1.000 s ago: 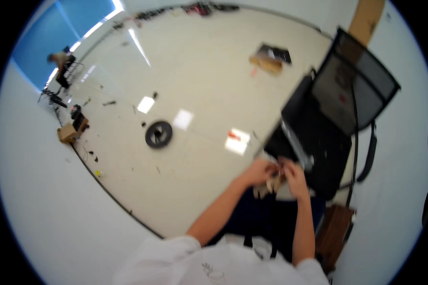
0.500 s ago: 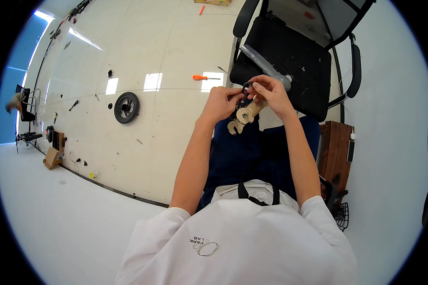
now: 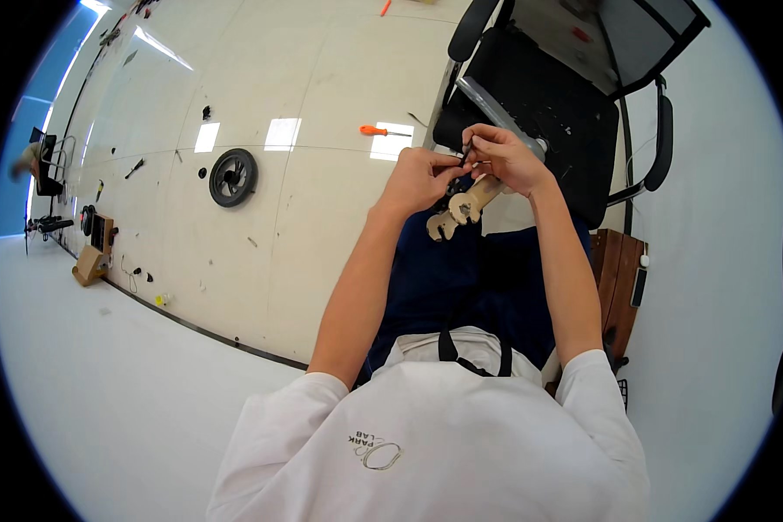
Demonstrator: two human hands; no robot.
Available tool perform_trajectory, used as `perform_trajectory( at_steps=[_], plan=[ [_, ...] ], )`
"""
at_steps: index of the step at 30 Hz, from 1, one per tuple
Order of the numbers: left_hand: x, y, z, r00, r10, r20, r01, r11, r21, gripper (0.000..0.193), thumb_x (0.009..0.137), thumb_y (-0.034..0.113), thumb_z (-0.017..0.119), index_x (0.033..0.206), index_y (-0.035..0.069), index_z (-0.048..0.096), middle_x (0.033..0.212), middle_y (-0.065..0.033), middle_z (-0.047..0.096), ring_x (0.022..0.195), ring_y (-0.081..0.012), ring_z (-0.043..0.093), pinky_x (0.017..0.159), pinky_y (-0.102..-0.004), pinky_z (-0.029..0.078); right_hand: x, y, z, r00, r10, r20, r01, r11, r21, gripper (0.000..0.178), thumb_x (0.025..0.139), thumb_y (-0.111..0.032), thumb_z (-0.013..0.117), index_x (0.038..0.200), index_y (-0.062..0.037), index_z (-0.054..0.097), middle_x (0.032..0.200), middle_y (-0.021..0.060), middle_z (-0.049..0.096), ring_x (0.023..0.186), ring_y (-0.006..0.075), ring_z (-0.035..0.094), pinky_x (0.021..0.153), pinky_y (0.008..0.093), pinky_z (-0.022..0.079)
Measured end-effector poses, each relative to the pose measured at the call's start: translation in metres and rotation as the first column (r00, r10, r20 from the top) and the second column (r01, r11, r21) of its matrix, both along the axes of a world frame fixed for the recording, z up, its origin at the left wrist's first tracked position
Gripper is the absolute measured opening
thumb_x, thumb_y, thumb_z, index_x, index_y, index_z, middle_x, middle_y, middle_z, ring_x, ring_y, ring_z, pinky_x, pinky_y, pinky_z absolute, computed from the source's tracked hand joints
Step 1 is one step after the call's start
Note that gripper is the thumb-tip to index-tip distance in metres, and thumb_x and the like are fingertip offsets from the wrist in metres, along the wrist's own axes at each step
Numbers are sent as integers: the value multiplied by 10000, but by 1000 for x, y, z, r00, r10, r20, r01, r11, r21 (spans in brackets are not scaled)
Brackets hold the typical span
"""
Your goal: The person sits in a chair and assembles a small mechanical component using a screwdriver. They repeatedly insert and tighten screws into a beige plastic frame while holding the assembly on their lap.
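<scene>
Over my lap, my left hand [image 3: 422, 181] and my right hand [image 3: 506, 161] meet, both with fingers pinched around a small black part [image 3: 466, 157]. It looks thin and curved; its exact kind I cannot make out. Just below my fingers sits a beige piece [image 3: 465, 207] with notched, claw-like ends and a thicker shaft running up beneath my right hand. Dark bits beside that shaft are mostly hidden by my left fingers. Beyond my hands, a translucent grey tube [image 3: 494, 106] lies on the seat of a black office chair [image 3: 565, 113].
An orange-handled screwdriver [image 3: 376, 130] and a black wheel [image 3: 233, 177] lie on the tiled floor to the left, with scattered small parts. A brown wooden box [image 3: 614, 283] stands at right. Far left are a cardboard box [image 3: 90, 264] and a blurred person [image 3: 28, 163].
My hands and the beige piece sit slightly further right in view, as do the chair and floor items. The black part looked like an open loop earlier and now appears narrower, seen edge-on.
</scene>
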State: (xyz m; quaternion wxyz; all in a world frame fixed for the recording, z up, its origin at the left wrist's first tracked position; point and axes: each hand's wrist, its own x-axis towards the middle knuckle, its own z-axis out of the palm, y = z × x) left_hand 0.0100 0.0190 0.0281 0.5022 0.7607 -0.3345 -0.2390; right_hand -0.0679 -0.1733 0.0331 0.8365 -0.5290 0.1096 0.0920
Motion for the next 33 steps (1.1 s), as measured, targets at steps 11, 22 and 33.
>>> perform_trajectory(
  at_steps=[11,22,33],
  plan=[
    [-3,-2,1,999,36,-41,-37,999,-21,167,837,89,718,990,49,770,802,-172,732,713,-260,713,691,-329,548,-7,53,30,874,-476,102,457,730,-509,284,872,-69,714,1083,116,670,895,178,730,700,168,715,660,264,603],
    [2,0,-9,993,-41,-115,31,996,-80,203,843,96,740,1017,-7,740,841,-143,742,763,-183,714,715,-306,547,-4,28,51,992,70,101,38,610,-791,244,900,-109,640,1105,-3,717,936,123,746,823,197,703,763,301,547],
    [-2,-11,-13,997,-64,-44,64,998,-15,193,848,142,740,969,-7,752,879,-133,742,766,-223,707,719,-315,542,-10,238,263,385,912,143,48,135,-990,196,671,-146,753,832,-38,723,784,38,652,706,209,632,604,321,473]
  ],
)
